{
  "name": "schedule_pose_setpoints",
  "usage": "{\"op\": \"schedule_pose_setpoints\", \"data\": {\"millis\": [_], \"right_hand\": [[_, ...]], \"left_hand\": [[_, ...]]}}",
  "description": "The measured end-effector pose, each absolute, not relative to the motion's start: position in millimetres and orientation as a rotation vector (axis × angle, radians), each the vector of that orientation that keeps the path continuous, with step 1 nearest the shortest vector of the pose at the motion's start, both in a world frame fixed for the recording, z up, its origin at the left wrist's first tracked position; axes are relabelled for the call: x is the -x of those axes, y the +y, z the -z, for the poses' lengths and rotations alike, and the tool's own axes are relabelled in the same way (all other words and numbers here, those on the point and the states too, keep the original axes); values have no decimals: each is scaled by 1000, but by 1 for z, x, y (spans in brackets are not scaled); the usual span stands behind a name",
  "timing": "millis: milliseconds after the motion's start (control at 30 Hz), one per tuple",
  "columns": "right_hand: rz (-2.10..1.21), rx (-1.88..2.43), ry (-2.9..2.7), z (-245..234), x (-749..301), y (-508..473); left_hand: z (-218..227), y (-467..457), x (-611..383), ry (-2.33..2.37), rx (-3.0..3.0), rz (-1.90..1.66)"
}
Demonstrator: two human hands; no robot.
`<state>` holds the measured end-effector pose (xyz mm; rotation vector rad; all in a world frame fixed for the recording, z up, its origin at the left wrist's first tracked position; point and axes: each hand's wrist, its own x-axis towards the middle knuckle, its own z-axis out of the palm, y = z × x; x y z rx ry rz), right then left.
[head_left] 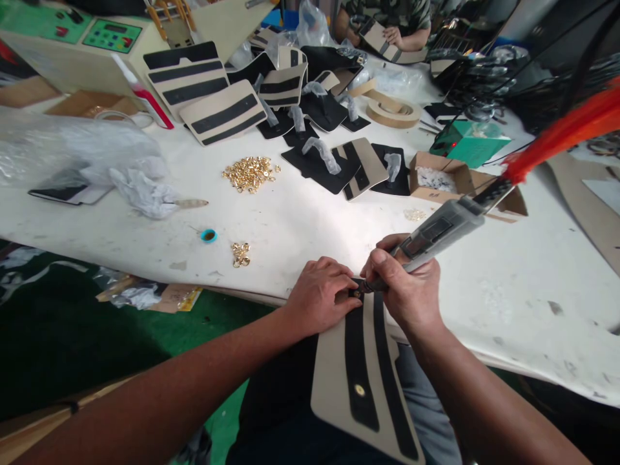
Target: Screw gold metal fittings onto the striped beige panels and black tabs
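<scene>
- From the head view, your right hand [411, 284] is wrapped snugly around a grey power driver [436, 229], tip down at the far end of the beige panel [334, 368].
- Your left hand [322, 294] holds that same end, thumb and forefinger nearly pinched together right by the tip (can't tell what the tucked fingers are doing).
- The panel itself slopes from the table edge down over your lap, black strips [361, 361] facing up, with a gold fitting [359, 390] near the close end.
- On the white table [310, 226], you've got a small cluster of gold rings [241, 254] near a blue cap [208, 236], and a bigger gold pile [249, 174] behind.
- Farther back, black pieces with wrapped handles [322, 155] lie beside more striped panels [225, 116].
- Across from you, a co-worker's hand [393, 35] holds another panel [380, 42].
</scene>
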<state>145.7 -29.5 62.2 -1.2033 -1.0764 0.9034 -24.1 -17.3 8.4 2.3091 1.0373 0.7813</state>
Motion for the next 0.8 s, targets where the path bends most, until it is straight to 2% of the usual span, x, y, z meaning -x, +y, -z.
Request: {"op": "schedule_pose_setpoints", "data": {"millis": [800], "right_hand": [[-896, 1210, -1161, -62, -143, -28]], "left_hand": [[-10, -18, 25, 1039, -2317, -755]]}}
